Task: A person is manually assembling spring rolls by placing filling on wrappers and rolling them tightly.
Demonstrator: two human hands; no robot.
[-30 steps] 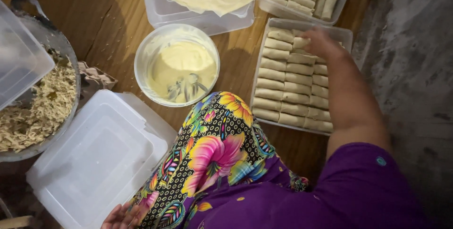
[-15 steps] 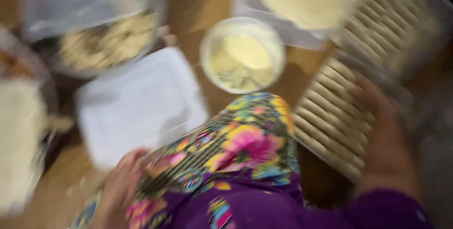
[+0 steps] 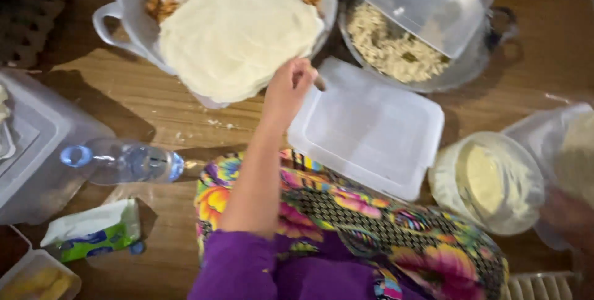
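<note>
pale, floury wrappers (image 3: 238, 31) lie in a flat round stack on a white basin (image 3: 127, 9) at the top of the head view, covering most of it; browned filling shows at the basin's far edge. the left hand (image 3: 289, 86) reaches up to the stack's near right edge, its fingers curled and touching the rim of the wrappers; whether the grip has actually pinched a sheet cannot be told. the purple sleeve (image 3: 238, 272) runs down from it to the bottom of the frame.

just right of the hand lies a clear lid (image 3: 368, 130), flat on the wooden surface (image 3: 154, 99), its near edge beside the flowered cloth (image 3: 371, 226) over the person's lap. beyond the lid sits a metal pan (image 3: 470, 68) of crumbly pale filling (image 3: 387, 46), with a clear tub (image 3: 427, 0) resting tilted across its top. to the right of the lid stands a round bowl (image 3: 489, 182) of creamy paste.

at the far right edge the right hand (image 3: 572, 216) is blurred, low beside a clear plastic box (image 3: 557, 130) with more pale sheets; its grip cannot be made out.

on the left a water bottle (image 3: 124, 162) lies on its side with its blue cap pointing left, near a big grey container (image 3: 37, 145). below it rests a tissue pack (image 3: 93, 231), and a small tub (image 3: 34, 278) with yellow pieces sits in the bottom left corner.
</note>
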